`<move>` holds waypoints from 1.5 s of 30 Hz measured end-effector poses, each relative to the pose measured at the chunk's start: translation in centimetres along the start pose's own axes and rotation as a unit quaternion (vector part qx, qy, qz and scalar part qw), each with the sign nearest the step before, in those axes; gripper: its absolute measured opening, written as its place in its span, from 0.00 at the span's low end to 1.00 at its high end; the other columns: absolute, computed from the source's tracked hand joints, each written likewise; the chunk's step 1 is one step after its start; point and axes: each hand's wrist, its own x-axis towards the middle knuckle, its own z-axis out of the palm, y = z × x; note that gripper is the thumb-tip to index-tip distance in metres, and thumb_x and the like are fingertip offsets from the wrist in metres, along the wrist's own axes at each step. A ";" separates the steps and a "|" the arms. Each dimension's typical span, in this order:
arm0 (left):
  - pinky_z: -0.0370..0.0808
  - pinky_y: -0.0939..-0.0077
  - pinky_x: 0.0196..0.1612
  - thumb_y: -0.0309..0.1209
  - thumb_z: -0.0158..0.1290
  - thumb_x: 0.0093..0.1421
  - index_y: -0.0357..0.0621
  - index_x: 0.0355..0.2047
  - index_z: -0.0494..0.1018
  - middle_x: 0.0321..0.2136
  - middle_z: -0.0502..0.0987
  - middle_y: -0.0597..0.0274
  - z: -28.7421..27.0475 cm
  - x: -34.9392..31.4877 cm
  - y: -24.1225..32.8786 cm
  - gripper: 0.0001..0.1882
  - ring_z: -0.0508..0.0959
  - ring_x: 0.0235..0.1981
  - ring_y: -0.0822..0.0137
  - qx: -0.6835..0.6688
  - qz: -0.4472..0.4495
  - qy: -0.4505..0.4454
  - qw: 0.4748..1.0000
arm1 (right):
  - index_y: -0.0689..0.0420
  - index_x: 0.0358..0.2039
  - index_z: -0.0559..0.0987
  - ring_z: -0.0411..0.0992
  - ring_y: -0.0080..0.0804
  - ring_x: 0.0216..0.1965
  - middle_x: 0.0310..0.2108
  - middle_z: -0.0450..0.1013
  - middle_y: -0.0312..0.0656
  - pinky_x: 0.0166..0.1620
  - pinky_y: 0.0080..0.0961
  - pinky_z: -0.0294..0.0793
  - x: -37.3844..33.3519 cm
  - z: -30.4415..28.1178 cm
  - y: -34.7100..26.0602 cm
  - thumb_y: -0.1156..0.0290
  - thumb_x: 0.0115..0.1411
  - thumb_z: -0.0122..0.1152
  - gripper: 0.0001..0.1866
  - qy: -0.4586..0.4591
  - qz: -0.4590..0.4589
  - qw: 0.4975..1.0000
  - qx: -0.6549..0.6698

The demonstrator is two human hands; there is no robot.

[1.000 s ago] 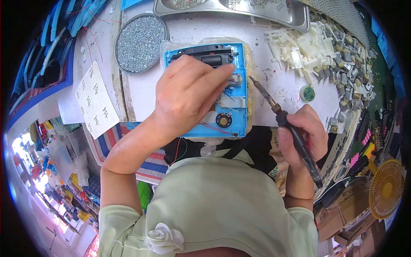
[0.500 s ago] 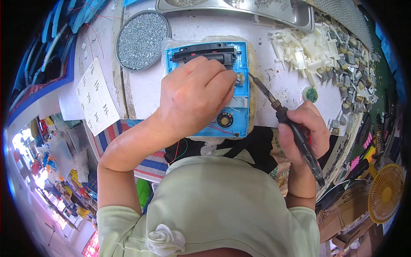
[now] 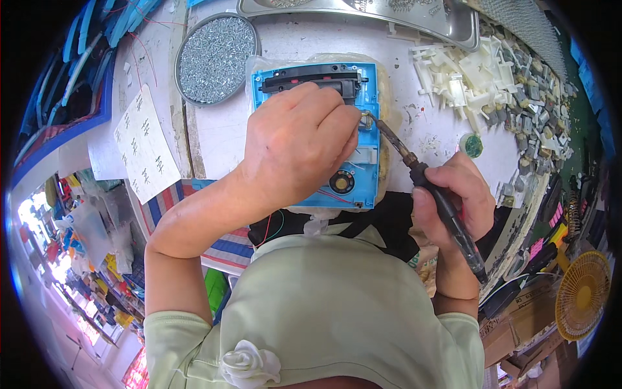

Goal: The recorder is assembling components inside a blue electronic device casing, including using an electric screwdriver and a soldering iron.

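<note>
A: The fingers [image 3: 345,124] of the left hand [image 3: 295,142]: what is their state?

B: Bent and drawn together over the open, rectangular blue plastic casing [image 3: 372,162]. Their tips meet near a small metal component [image 3: 365,122] at the casing's right side; whether they pinch anything cannot be told, as the hand hides it.

A: And the right hand [image 3: 463,198]?

B: Its fingers grasp a black-handled soldering iron [image 3: 446,211], thumb uppermost. The iron slants up and left, its tip at the metal component; contact between the two cannot be determined.

A: Where does the casing lie?

B: In front of the person, on a pale pad [image 3: 387,97] at the near edge of the white worktable [image 3: 414,168]. A round black speaker [image 3: 341,182] sits in its lower part, and a long black bar [image 3: 311,75] crosses its upper end.

A: The surroundings?

B: Upper left, a round grey dish [image 3: 178,74] filled with small silvery screws [image 3: 217,59]. Right, a small round tin with green contents [image 3: 473,144]; beyond it, white plastic parts [image 3: 463,74] heaped against small grey metal parts [image 3: 541,123].
</note>
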 end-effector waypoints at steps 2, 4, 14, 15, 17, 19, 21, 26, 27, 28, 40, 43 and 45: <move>0.74 0.69 0.28 0.18 0.66 0.43 0.42 0.32 0.79 0.25 0.76 0.61 0.0 0.0 0.0 0.14 0.77 0.24 0.59 0.001 -0.001 0.000 1.000 | 0.61 0.40 0.80 0.65 0.31 0.18 0.19 0.72 0.39 0.22 0.25 0.61 0.1 0.1 0.0 0.76 0.53 0.74 0.15 -0.002 0.000 1.000 -0.003; 0.74 0.69 0.28 0.18 0.66 0.43 0.43 0.31 0.79 0.25 0.76 0.61 0.1 0.0 0.0 0.14 0.76 0.24 0.59 0.003 -0.001 -0.002 1.000 | 0.61 0.40 0.80 0.65 0.31 0.18 0.19 0.72 0.38 0.22 0.25 0.61 0.1 0.2 -0.2 0.76 0.53 0.74 0.15 -0.001 0.004 1.000 -0.003; 0.73 0.68 0.28 0.19 0.65 0.44 0.44 0.30 0.77 0.23 0.74 0.62 0.0 0.0 0.1 0.12 0.75 0.24 0.60 0.011 -0.006 -0.010 1.000 | 0.60 0.40 0.80 0.64 0.31 0.17 0.18 0.69 0.37 0.22 0.25 0.59 -0.3 -0.3 -0.2 0.76 0.52 0.74 0.15 0.000 -0.004 1.000 -0.024; 0.73 0.68 0.28 0.19 0.65 0.44 0.44 0.30 0.77 0.24 0.74 0.62 0.0 0.1 0.1 0.12 0.75 0.24 0.60 0.010 -0.006 -0.011 1.000 | 0.60 0.40 0.80 0.64 0.31 0.17 0.18 0.69 0.37 0.22 0.25 0.59 -0.3 -0.3 -0.3 0.76 0.52 0.74 0.15 0.004 -0.005 1.000 -0.021; 0.73 0.68 0.28 0.19 0.65 0.44 0.44 0.30 0.77 0.24 0.74 0.62 0.0 0.1 0.1 0.13 0.75 0.24 0.60 0.009 -0.005 -0.010 1.000 | 0.60 0.40 0.80 0.64 0.31 0.18 0.18 0.69 0.37 0.22 0.25 0.59 -0.3 -0.3 -0.2 0.77 0.52 0.74 0.15 0.008 -0.010 1.000 -0.017; 0.73 0.68 0.28 0.19 0.65 0.44 0.44 0.30 0.77 0.24 0.74 0.62 0.1 0.1 0.1 0.13 0.75 0.24 0.59 0.009 -0.006 -0.006 1.000 | 0.60 0.40 0.80 0.64 0.31 0.18 0.18 0.69 0.37 0.22 0.25 0.59 -0.3 -0.2 -0.1 0.77 0.52 0.74 0.15 0.008 -0.019 1.000 -0.014; 0.74 0.68 0.28 0.19 0.65 0.44 0.43 0.30 0.77 0.24 0.74 0.62 0.1 0.1 0.1 0.13 0.75 0.24 0.59 0.008 -0.005 -0.005 1.000 | 0.60 0.40 0.80 0.64 0.31 0.18 0.18 0.69 0.37 0.22 0.25 0.59 -0.2 -0.1 -0.3 0.77 0.52 0.74 0.15 0.002 -0.014 1.000 -0.014; 0.74 0.68 0.28 0.19 0.65 0.44 0.44 0.30 0.77 0.24 0.74 0.62 0.2 0.1 0.1 0.13 0.75 0.24 0.59 0.006 -0.006 0.002 1.000 | 0.60 0.40 0.80 0.64 0.32 0.17 0.18 0.69 0.37 0.22 0.26 0.60 0.0 0.3 -0.3 0.78 0.51 0.74 0.16 0.001 -0.015 1.000 -0.018; 0.74 0.68 0.28 0.19 0.65 0.44 0.44 0.30 0.77 0.24 0.74 0.62 0.2 0.1 0.1 0.13 0.76 0.24 0.59 0.005 -0.008 0.001 1.000 | 0.60 0.40 0.80 0.64 0.32 0.17 0.18 0.69 0.37 0.21 0.27 0.60 0.1 0.4 -0.2 0.78 0.50 0.74 0.16 0.000 -0.019 1.000 -0.019; 0.74 0.68 0.28 0.19 0.65 0.44 0.44 0.30 0.77 0.24 0.74 0.62 0.1 0.1 0.1 0.12 0.76 0.24 0.59 0.005 -0.009 -0.001 1.000 | 0.60 0.40 0.80 0.64 0.32 0.17 0.18 0.69 0.37 0.21 0.27 0.60 0.1 0.5 -0.2 0.78 0.50 0.74 0.16 -0.001 -0.022 1.000 -0.021; 0.74 0.68 0.29 0.20 0.66 0.44 0.43 0.30 0.78 0.24 0.75 0.62 0.0 0.1 0.2 0.12 0.76 0.25 0.59 0.006 -0.009 -0.007 1.000 | 0.60 0.40 0.80 0.64 0.31 0.18 0.18 0.69 0.37 0.23 0.25 0.60 -0.3 -0.7 -0.7 0.77 0.51 0.74 0.15 -0.002 0.005 0.999 -0.034; 0.75 0.68 0.31 0.20 0.67 0.45 0.43 0.35 0.80 0.28 0.77 0.61 -0.5 -0.1 0.3 0.14 0.77 0.27 0.59 0.015 -0.013 -0.030 0.999 | 0.60 0.40 0.80 0.64 0.31 0.18 0.18 0.69 0.37 0.23 0.25 0.61 -0.5 -0.7 -0.4 0.77 0.51 0.74 0.15 0.002 -0.002 1.000 -0.027; 0.76 0.69 0.32 0.21 0.68 0.46 0.42 0.39 0.81 0.31 0.79 0.60 -1.0 -0.4 0.6 0.17 0.78 0.29 0.58 -0.006 -0.021 -0.004 1.000 | 0.60 0.40 0.80 0.64 0.31 0.19 0.19 0.70 0.37 0.23 0.24 0.61 -0.6 -0.6 -0.2 0.77 0.52 0.74 0.16 0.010 -0.010 1.000 -0.025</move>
